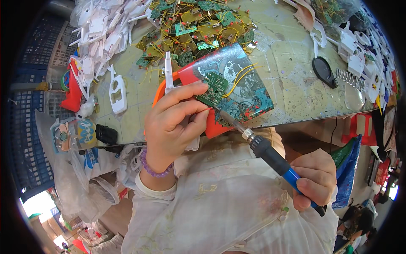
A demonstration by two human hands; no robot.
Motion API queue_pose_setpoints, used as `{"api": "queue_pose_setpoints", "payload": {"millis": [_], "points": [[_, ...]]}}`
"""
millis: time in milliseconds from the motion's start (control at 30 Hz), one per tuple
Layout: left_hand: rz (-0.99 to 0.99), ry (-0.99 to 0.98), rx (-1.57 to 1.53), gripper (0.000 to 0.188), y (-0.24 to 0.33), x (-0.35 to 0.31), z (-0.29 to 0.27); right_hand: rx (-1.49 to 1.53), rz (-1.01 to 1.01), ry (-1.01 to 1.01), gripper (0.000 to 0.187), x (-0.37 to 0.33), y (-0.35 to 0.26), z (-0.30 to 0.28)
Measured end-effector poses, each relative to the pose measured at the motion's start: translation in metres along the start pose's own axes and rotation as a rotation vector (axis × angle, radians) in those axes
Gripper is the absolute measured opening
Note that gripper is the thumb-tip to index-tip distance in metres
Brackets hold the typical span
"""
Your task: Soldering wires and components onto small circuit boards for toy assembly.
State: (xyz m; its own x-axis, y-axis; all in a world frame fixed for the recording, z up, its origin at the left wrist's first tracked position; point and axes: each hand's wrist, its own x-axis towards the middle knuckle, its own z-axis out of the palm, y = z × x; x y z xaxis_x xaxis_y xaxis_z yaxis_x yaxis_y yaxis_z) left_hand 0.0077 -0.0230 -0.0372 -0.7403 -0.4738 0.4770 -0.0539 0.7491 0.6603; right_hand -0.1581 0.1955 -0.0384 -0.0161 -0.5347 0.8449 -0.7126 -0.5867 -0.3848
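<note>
- Gripping a green circuit board (212, 89), the left hand (175, 116) has it at two o'clock.
- The right hand (315, 180) clasps a soldering iron (270, 157), tip near the board's six o'clock edge.

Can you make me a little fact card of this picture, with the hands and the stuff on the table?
Left hand: holds a green board
Left wrist: purple bracelet
Right hand: holds a soldering iron
Iron's tip: by the board's near edge; touching or not, I can't tell
Beside the board: yellow wires
Table's far side: board pile
Far left: white parts
On the right: a spring and a black oval piece
</note>
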Motion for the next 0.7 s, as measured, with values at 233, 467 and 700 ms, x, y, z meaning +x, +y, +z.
{"api": "queue_pose_setpoints", "payload": {"millis": [233,467,700], "points": [[0.001,0.011,0.006,0.009,-0.0004,-0.0014,-0.0023,0.013,-0.007,-0.017,0.033,-0.0002,0.001,0.0012],[-0.002,0.002,0.009,0.009,-0.0004,-0.0007,-0.002,0.001,-0.007,-0.006,0.033,-0.0001,0.0015,0.0021],[-0.001,0.007,0.014,0.009,0.0016,-0.0001,-0.0036,0.001,-0.017,-0.009,0.032,0.0015,0.0,0.0017]]}}
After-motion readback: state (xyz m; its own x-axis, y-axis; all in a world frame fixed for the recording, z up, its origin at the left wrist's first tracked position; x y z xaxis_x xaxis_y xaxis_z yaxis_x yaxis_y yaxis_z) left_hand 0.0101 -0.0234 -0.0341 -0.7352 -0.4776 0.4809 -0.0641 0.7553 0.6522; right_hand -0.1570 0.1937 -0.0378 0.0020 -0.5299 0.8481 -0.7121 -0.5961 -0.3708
